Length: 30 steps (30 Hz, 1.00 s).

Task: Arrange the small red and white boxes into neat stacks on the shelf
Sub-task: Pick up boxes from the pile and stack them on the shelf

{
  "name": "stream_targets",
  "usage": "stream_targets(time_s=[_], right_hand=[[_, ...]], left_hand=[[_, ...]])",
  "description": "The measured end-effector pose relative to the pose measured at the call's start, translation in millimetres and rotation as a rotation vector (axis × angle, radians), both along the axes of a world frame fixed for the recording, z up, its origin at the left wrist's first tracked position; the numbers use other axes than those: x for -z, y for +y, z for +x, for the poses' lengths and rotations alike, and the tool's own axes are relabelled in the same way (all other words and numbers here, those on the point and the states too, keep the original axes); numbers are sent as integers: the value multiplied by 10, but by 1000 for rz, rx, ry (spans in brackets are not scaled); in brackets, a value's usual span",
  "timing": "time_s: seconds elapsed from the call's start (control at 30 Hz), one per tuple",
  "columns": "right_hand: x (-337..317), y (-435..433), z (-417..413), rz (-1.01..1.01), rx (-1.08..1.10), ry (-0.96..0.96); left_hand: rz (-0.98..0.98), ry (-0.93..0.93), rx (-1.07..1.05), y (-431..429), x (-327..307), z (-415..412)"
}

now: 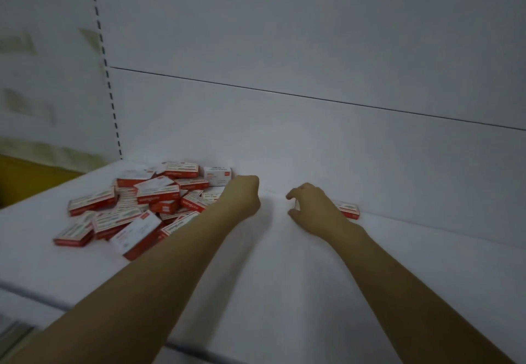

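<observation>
A white shelf (284,264) fills the lower frame, backed by a white panel (313,141) crossed by a thin dark seam (313,98). A slotted upright (109,93) runs down the upper left, with a yellow surface (25,175) low at the left edge beyond the shelf.

At centre left lies a loose pile (148,201) of small red and white boxes. They overlap at all angles, some flat and some tilted on others, with none stacked neatly. A mostly white box (217,175) sits at the pile's far right, against the panel. One lone box (347,210) lies flat at centre right, close against the panel and well apart from the pile.

Both bare forearms reach in from the bottom edge. The left hand (243,194) is at the pile's right edge, just beside the white box. Only its back shows, since the fingers bend away out of sight, so I cannot tell whether it holds anything.

The right hand (311,205) is at centre, covering the lone box's left end. Its fingers (291,195) and thumb are curled like a claw, with their tips apart. A small pale patch shows between them, too blurred to name. Whether the hand grips the box or only hovers over it cannot be told
</observation>
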State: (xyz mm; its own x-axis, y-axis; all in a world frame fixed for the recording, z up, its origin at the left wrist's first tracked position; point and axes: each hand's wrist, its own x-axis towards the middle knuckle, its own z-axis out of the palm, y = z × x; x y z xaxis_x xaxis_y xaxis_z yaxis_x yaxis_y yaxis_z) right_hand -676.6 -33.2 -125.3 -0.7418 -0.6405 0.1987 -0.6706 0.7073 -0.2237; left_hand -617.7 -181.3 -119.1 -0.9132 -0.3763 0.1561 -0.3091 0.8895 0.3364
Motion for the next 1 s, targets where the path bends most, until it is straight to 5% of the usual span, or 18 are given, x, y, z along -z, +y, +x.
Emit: stream_targets(time_s=[0.47,0.7,1.0], right_hand=[[-239,-929,992,9,-658,-82],[-195,-872,873,58,-534,-2],[-182,-206,467,-26,-189,18]], left_hand=[[-50,65,-291,-751,-287,1249],[-69,65,-287,-756,-290,1391],[-11,28,18,-189,-266,787]])
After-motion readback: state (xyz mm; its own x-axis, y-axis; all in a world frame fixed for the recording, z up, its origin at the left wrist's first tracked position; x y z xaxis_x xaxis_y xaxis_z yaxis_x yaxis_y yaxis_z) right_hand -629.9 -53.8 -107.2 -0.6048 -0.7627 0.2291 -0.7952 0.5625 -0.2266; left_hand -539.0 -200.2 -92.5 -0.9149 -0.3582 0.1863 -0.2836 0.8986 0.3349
